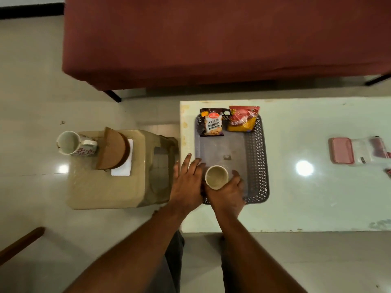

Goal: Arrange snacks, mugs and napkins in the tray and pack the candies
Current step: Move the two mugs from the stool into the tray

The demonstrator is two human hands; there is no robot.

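A grey perforated tray lies on the white table. Two snack packets stand at its far end: a salted peanuts packet and a red and yellow packet. A beige mug sits in the tray's near left corner, and my right hand is wrapped around it. My left hand lies flat with fingers spread at the tray's left rim, holding nothing. A second mug, white with red flowers, stands on the beige stool to the left. White napkins sit there in a brown wooden holder.
The beige plastic stool stands just left of the table. A pink lidded box and a clear bag with red contents lie at the table's right. A maroon couch runs along the far side.
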